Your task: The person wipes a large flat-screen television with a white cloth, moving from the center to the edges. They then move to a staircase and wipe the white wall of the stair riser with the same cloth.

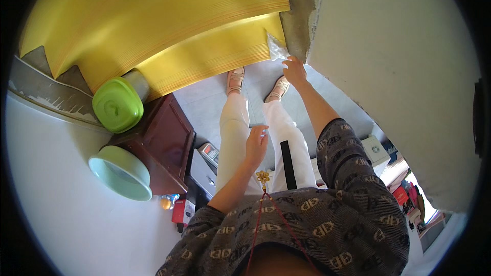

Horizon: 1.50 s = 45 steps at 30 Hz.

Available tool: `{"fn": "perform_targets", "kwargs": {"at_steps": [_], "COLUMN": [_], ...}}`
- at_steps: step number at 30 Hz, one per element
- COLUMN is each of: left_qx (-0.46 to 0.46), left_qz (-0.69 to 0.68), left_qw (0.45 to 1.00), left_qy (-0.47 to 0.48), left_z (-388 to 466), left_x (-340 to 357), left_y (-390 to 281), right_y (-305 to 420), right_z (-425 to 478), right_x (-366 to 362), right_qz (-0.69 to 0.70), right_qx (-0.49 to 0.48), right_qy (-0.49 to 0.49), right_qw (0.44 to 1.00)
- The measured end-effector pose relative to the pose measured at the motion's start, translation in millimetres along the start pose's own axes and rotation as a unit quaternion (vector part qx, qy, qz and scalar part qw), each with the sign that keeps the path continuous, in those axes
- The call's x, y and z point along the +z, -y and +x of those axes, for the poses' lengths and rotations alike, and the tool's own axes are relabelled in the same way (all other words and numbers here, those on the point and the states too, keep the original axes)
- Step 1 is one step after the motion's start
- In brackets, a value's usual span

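Note:
My right hand (pixel 294 72) reaches forward to the right of my feet, its fingers at the lower corner of a crumpled clear plastic bag (pixel 277 48). The bag lies against the lowest of the yellow-covered stair steps (pixel 215 51); its tip meets my fingers, which look closed on it. In front of my body, over my white trousers, my left hand (pixel 257 146) hangs with its fingers loosely curled and apart, and nothing shows in it.
Left of me stands a dark red wooden cabinet (pixel 165 130) with a pale green basin (pixel 121 174) and a bright green lidded container (pixel 117 104) near it. A white wall (pixel 383 46) rises at the right. Behind it, a small white box-like unit (pixel 376 150) stands low down.

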<state>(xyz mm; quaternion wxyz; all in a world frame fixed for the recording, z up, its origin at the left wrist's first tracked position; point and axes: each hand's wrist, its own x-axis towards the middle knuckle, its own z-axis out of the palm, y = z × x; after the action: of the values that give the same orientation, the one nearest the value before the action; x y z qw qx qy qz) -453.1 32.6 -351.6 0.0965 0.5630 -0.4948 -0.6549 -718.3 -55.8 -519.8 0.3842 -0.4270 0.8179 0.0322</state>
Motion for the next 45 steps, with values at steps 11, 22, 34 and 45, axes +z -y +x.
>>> {"fn": "perform_targets", "kwargs": {"at_steps": [11,22,34,45], "left_qx": [-0.07,-0.087,0.02,0.056], "left_qz": [-0.038,-0.049,-0.112,-0.461], "left_qw": [0.997,0.995,0.988,0.885], "left_qy": [0.024,0.015,-0.108,0.046], "left_z": [19.7,12.6,-0.5,-15.5], "left_x": [14.9,15.8,-43.2,-112.2], "left_y": [23.8,38.3,-20.8,-221.7], "right_y": [-0.5,-10.9,137.0,244.2], "right_z": [129.7,115.9,-129.4,-308.5], "right_x": [93.7,88.5,-92.3,-274.0], "right_qz": [-0.084,0.024,0.299,0.338], "right_qx": [0.022,-0.075,-0.275,-0.434], "right_qy": [0.069,-0.039,-0.092,-0.109], "right_qw": [0.994,0.996,0.909,0.828]}}
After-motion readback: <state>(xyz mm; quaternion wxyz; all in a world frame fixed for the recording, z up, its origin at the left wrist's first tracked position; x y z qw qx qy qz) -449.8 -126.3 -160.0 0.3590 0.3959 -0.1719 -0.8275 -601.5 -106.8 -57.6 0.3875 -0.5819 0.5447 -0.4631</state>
